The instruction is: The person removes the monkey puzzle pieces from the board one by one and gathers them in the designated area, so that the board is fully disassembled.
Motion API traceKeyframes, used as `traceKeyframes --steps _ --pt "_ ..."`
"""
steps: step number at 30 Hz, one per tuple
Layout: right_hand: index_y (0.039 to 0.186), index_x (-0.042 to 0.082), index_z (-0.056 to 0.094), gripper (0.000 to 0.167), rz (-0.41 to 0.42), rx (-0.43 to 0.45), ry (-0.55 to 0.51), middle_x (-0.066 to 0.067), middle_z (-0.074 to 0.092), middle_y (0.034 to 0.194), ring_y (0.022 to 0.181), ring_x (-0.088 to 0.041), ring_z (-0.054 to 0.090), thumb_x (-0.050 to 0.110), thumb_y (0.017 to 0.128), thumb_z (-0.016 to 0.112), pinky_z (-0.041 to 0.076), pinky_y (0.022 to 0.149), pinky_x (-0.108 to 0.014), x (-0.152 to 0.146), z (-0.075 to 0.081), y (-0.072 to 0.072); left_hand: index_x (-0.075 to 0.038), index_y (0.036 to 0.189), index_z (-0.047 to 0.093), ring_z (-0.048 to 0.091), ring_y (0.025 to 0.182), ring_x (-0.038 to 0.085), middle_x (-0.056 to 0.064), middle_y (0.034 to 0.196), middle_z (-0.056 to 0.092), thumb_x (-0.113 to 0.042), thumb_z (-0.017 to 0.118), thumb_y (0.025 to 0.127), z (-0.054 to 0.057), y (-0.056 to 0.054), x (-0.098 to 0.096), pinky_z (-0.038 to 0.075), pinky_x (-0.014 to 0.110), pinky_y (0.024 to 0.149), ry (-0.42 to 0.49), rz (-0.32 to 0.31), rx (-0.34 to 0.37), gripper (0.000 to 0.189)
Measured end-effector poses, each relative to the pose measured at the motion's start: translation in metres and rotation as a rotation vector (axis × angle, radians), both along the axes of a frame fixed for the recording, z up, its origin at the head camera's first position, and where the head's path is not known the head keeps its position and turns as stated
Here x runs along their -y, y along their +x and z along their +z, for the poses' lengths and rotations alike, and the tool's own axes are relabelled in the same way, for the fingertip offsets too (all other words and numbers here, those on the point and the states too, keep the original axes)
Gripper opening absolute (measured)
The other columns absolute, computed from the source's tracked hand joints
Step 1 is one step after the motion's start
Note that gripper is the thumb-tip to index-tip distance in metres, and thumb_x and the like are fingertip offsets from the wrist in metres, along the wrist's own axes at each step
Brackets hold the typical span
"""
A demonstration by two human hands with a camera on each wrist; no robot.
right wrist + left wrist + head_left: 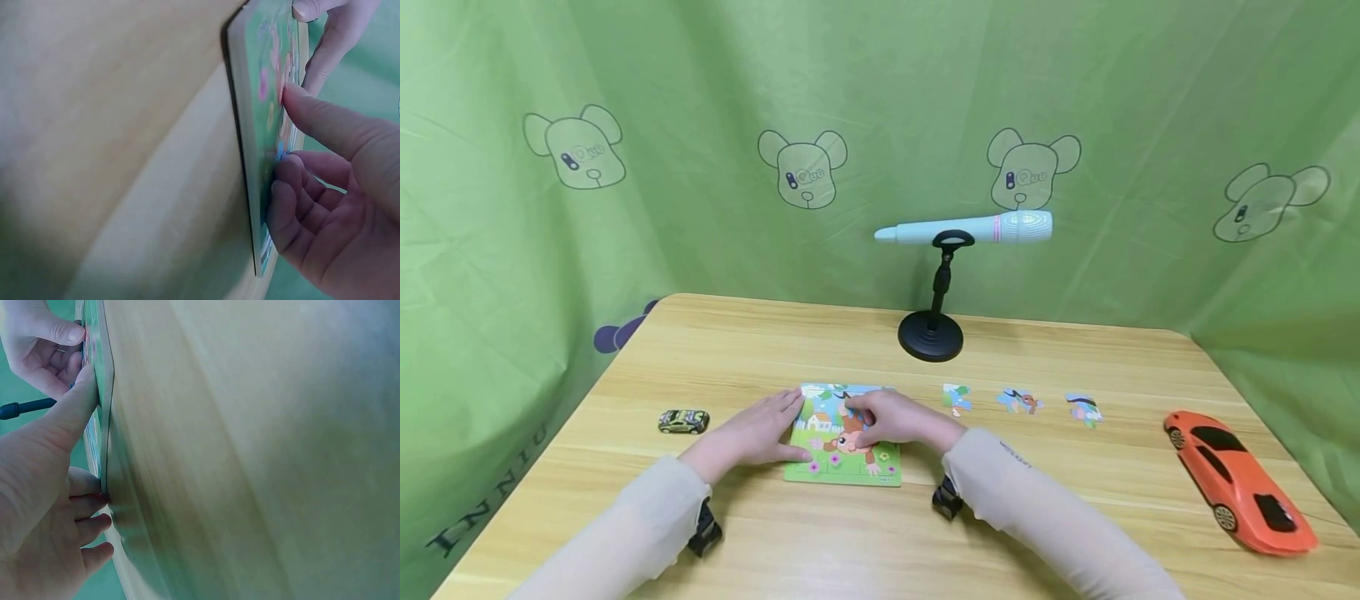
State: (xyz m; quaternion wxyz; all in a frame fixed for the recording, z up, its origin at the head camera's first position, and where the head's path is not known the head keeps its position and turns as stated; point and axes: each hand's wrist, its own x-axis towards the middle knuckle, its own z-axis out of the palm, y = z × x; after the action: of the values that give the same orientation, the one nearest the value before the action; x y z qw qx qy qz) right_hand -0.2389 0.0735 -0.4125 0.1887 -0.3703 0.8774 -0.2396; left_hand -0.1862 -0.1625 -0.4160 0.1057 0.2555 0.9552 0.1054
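A jigsaw puzzle board [842, 477] with a monkey, a house and flowers lies on the wooden table. My left hand [763, 429] rests along its left side, thumb on the picture and fingers stretched along the edge. Over the board's right half, my right hand [895, 418] holds a puzzle piece [853, 423] at the monkey picture between thumb and forefinger, close against the surface. Its other fingers curl onto the board in the right wrist view; the palm side hides part of the picture. Three loose puzzle pieces [957, 398] lie in a row to the right.
A light blue toy microphone [955, 229] sits on a black stand [930, 336] behind the board. A small toy car [683, 421] stands at the left, a large orange toy car [1240, 483] at the right edge. A green curtain [880, 83] hangs behind the table.
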Motion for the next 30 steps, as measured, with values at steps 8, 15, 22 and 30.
traceKeyframes --steps 8,15,22,30 --pt "0.131 -0.001 0.049 0.056 -0.021 0.0 -0.002 0.002 0.047 0.069 0.059 -0.011 0.04 0.014 0.081 0.072 0.035 0.055 -0.023 0.001 0.0024 0.0038 0.008 0.14 0.026 0.019 0.134 0.035 0.022 0.147 0.02 -0.055 0.058 0.082 -0.0016 -0.0011 0.0004 0.017 0.045 0.109 0.0 0.007 0.001 0.092" --pt "0.124 0.003 0.051 0.052 -0.02 -0.038 -0.017 0.001 0.049 0.071 0.061 -0.012 0.043 0.016 0.079 0.074 0.038 0.058 -0.026 0.0006 0.0021 0.0042 0.008 0.14 0.026 0.02 0.134 0.035 0.022 0.147 0.02 -0.056 0.057 0.082 -0.0024 -0.0021 0.0008 0.017 0.045 0.109 -0.001 0.008 -0.001 0.092" --pt "0.12 0.008 0.049 0.046 -0.045 0.026 -0.086 -0.001 0.052 0.074 0.063 -0.013 0.046 0.013 0.081 0.072 0.04 0.059 -0.025 -0.0013 0.0036 0.0048 0.008 0.141 0.026 0.02 0.134 0.035 0.022 0.147 0.02 -0.056 0.057 0.082 -0.0028 -0.0019 0.0008 0.017 0.045 0.109 -0.01 0.005 -0.002 0.092" --pt "0.113 0.008 0.057 0.023 -0.103 0.005 -0.224 0.001 0.053 0.073 0.063 -0.013 0.049 0.008 0.09 0.06 0.044 0.056 -0.025 -0.0041 0.0029 0.0057 0.008 0.141 0.026 0.02 0.134 0.036 0.022 0.147 0.02 -0.057 0.056 0.082 -0.0024 -0.0021 0.0007 0.017 0.045 0.109 -0.012 0.004 0.0 0.092"
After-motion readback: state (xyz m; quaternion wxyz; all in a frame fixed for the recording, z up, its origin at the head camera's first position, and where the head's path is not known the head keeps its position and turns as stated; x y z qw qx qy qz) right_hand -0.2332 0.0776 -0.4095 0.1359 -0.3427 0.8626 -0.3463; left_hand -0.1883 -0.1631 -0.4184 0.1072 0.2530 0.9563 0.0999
